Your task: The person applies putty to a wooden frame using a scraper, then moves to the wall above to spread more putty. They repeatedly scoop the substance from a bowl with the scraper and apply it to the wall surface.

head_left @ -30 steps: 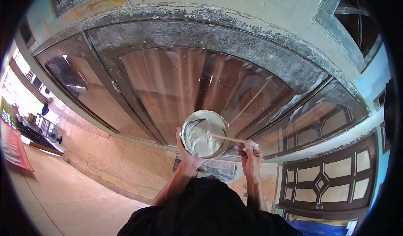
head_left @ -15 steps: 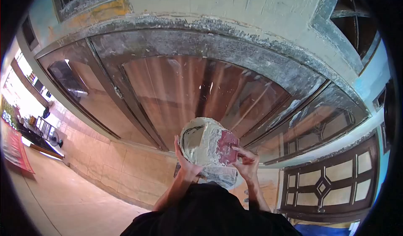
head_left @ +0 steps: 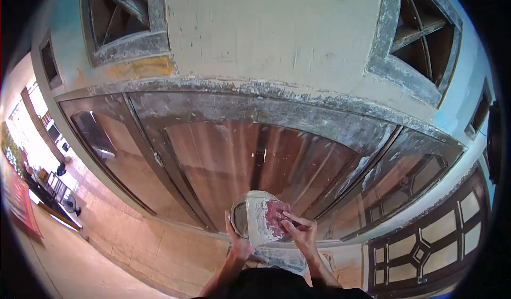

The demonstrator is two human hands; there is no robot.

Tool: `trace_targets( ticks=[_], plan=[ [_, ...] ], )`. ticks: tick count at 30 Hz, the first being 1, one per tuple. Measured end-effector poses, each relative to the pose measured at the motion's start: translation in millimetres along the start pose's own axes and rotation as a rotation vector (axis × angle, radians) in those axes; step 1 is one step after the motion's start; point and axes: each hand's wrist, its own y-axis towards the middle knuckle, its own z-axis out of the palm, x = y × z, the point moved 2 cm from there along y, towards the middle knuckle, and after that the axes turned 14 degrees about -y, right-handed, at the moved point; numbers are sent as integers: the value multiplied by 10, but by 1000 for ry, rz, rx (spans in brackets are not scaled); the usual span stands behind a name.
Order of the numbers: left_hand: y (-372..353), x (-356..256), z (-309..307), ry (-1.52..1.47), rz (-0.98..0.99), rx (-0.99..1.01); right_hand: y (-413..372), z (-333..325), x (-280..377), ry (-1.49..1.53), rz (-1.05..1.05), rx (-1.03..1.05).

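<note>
Low in the middle of the head view, my left hand (head_left: 240, 243) is wrapped round the side of a round container (head_left: 239, 218) with a whitish rim. My right hand (head_left: 301, 230) grips a red putty spreader (head_left: 277, 215) from its right side, thumb and fingers closed on it. Pale paste (head_left: 257, 222) coats the left part of the spreader's wide blade. The blade lies over the container's mouth and hides much of the inside.
Ahead stands a wide glazed door (head_left: 223, 155) under a scuffed grey lintel (head_left: 223, 107). Above it is a pale wall (head_left: 271, 38) between two openings with crossed bars. A patterned dark door (head_left: 426, 246) is at right. A fan (head_left: 69, 203) stands far left.
The view has tilted up, so more of the wall and both barred openings show. The container and spreader sit lower, and the spreader now covers more of the container's mouth.
</note>
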Motion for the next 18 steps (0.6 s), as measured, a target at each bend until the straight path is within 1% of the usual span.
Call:
trace_targets(
  ticks=[2, 3, 6, 7, 8, 10, 11, 12, 14, 15, 16, 18],
  plan=[
    [-15, 24, 88, -160, -88, -71, 49, 44, 13, 56, 10, -57],
    [-36, 18, 97, -122, -40, -108, 63, 66, 98, 55, 58, -93],
    [4, 12, 27, -107, -4, -73, 123, 97, 171, 50, 21, -152],
    [8, 9, 73, -90, 15, -67, 160, 120, 30, 118, -18, -139],
    [-18, -4, 125, -88, 19, -55, 160, 127, -57, 121, -30, -137],
    [-66, -15, 199, -108, -39, -4, 196, 148, -43, 174, -180, -143],
    [-57, -22, 169, -113, -24, -28, 186, 129, 1, -50, -207, -145],
    [-56, -39, 176, -112, -20, -19, 184, 139, 37, -47, -217, -142],
    [-73, -78, 194, -118, -31, -22, 174, 171, 104, -180, -183, -153],
    [-66, -98, 194, -106, -29, 23, 164, 195, 187, -121, -186, -164],
    [-69, -118, 189, -105, -26, 27, 166, 181, 243, -119, -190, -162],
    [-89, -143, 210, -130, -27, 32, 162, 168, 362, -458, -371, -126]
  ],
)
